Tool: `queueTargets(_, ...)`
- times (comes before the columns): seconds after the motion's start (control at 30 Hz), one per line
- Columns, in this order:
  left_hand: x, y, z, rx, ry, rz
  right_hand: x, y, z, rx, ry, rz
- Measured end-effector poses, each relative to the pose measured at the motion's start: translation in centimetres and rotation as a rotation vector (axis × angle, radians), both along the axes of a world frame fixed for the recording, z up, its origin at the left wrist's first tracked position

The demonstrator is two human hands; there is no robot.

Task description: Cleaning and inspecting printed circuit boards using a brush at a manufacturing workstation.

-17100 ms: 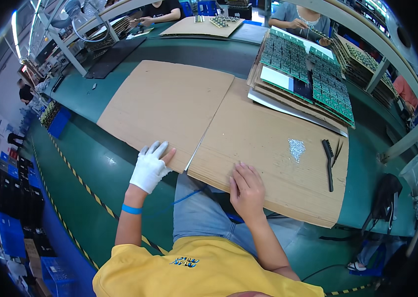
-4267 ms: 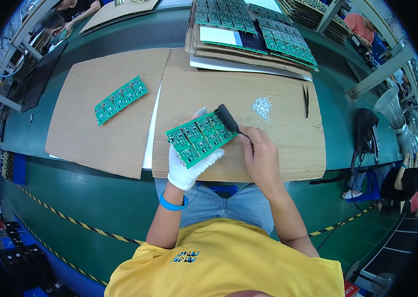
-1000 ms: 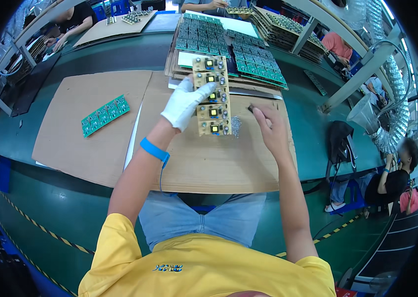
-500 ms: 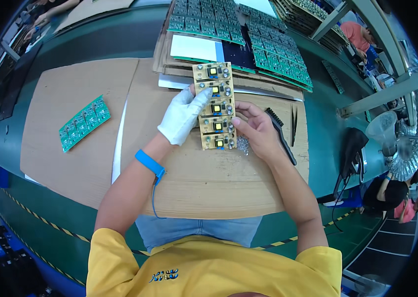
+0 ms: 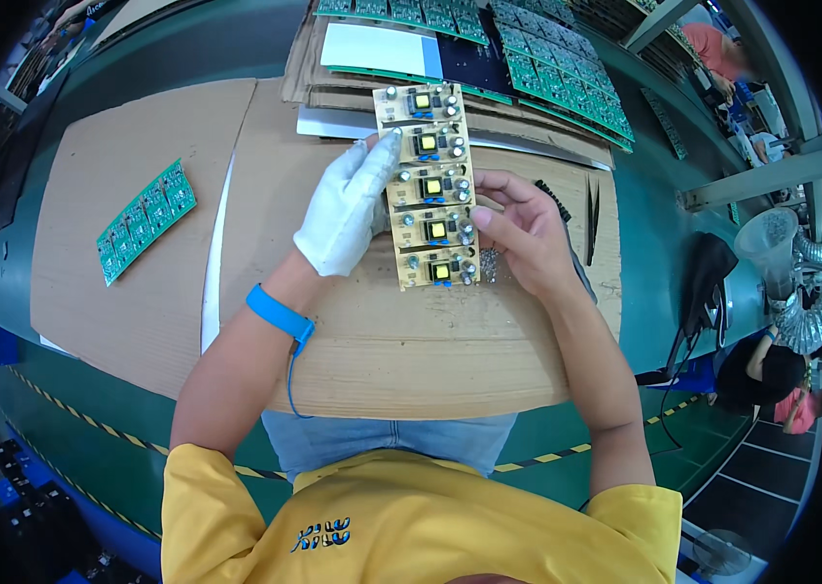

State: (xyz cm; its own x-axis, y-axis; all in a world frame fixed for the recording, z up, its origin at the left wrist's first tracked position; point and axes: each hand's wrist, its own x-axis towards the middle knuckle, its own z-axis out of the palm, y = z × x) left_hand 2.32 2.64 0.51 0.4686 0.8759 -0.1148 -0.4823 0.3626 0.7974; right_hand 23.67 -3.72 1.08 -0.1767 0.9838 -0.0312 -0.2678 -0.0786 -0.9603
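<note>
Between my hands, over the cardboard, is a tan circuit board panel (image 5: 433,187) made of several joined sections with yellow-topped transformers, capacitors and blue parts facing up. My left hand (image 5: 346,209), in a white glove with a blue wrist strap on that arm, grips the panel's left edge, thumb on top. My bare right hand (image 5: 530,234) holds the right edge lower down, its thumb at the edge and its other fingers partly hidden behind. A small heap of tiny silvery bits (image 5: 490,266) lies beside my right thumb, partly covered by the panel and hand.
A green circuit board panel (image 5: 146,222) lies on the cardboard (image 5: 333,341) at left. Stacked green panels (image 5: 567,73) stand at the back with a white sheet (image 5: 372,51). Right of my hand are black tweezers (image 5: 592,222) and a partly hidden black brush (image 5: 554,200).
The tan panel appears slightly larger, held by both hands as before. My view has shifted, so the stacked panels sit higher in the picture. More of the brush is hidden by my right hand.
</note>
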Motion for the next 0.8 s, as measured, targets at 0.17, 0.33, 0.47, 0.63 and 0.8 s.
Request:
queueTargets(0.17,0.07,-0.11,-0.04,0.005,-0.003,-0.010,0.07,-0.12,-0.15,0.017,-0.012,0.006)
queueTargets(0.33,-0.02,-0.42,0.15,-0.014,-0.031,0.009,0.07,-0.19,-0.23,0.024,-0.014,0.005)
queueTargets(0.47,-0.13,-0.35,0.14,-0.010,-0.012,-0.004,0.14,-0.13,-0.44,0.036,-0.005,0.008)
queueTargets(0.63,-0.05,-0.24,-0.09,-0.002,-0.019,-0.005,0.27,-0.07,-0.54,0.049,0.004,0.021)
queueTargets(0.8,-0.02,-0.25,0.05,-0.005,-0.026,-0.011,0.45,0.05,-0.61,0.064,-0.030,0.010)
